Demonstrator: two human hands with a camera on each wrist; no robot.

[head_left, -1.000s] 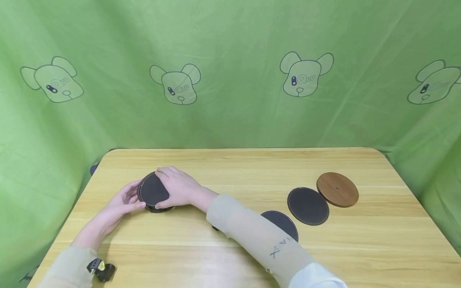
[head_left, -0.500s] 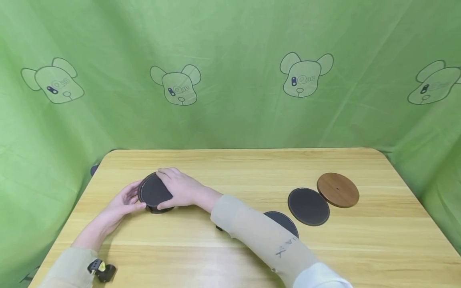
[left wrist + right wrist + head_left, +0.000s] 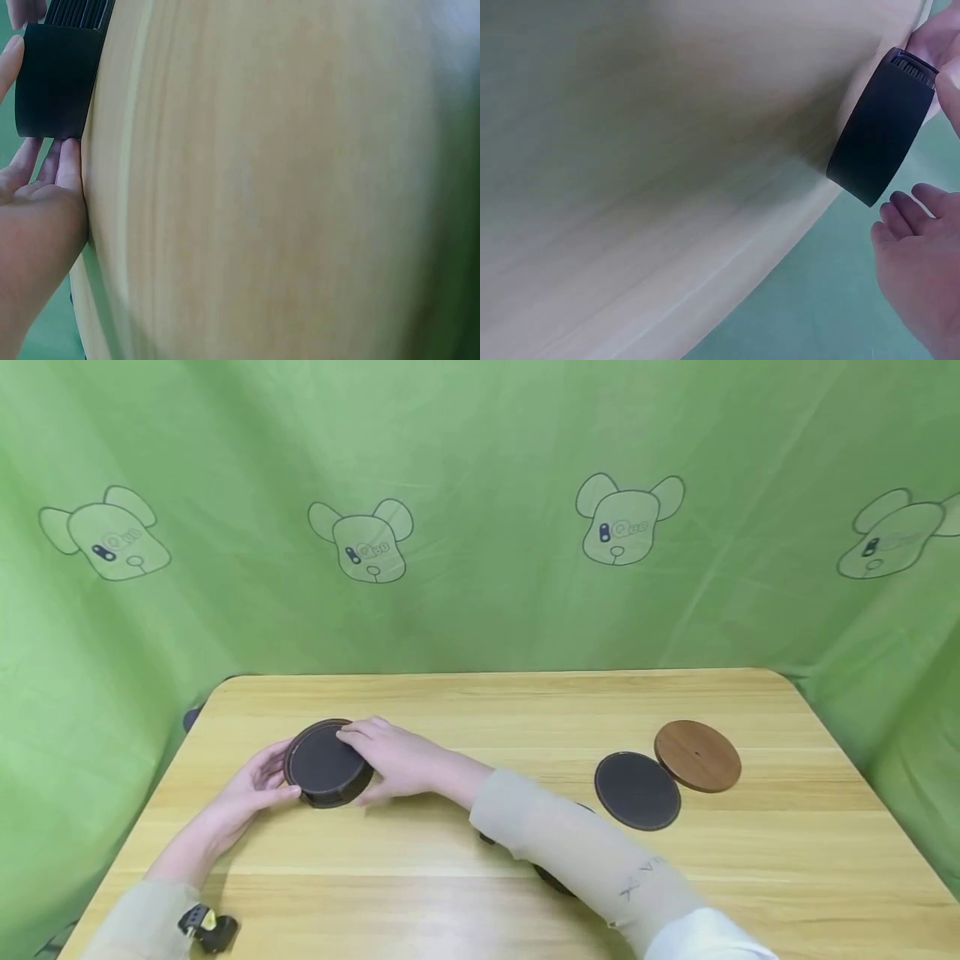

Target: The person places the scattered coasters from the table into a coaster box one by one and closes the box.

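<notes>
A black round coaster holder [image 3: 345, 792] filled with a stack of dark coasters stands at the left of the table; a black coaster [image 3: 322, 760] with a stitched edge lies on top. My left hand [image 3: 242, 793] grips the holder from its left side, thumb at the near edge and fingers round the far side. In the left wrist view the stacked coaster edges show in the gap of the holder [image 3: 56, 82]. My right hand [image 3: 926, 255] is just to the right of the holder, fingers loosely bent and apart from its wall in the right wrist view.
On the right of the wooden table [image 3: 787, 860] lie a black coaster [image 3: 637, 791] and a brown wooden disc [image 3: 697, 756], edges close together. Another dark coaster [image 3: 553, 880] is mostly hidden under my right sleeve. A green curtain [image 3: 480, 610] rises behind the table.
My right hand has slid off the top coaster to the right, letting go of the stack and baring more of the holder. My left hand has stayed in place on the holder.
</notes>
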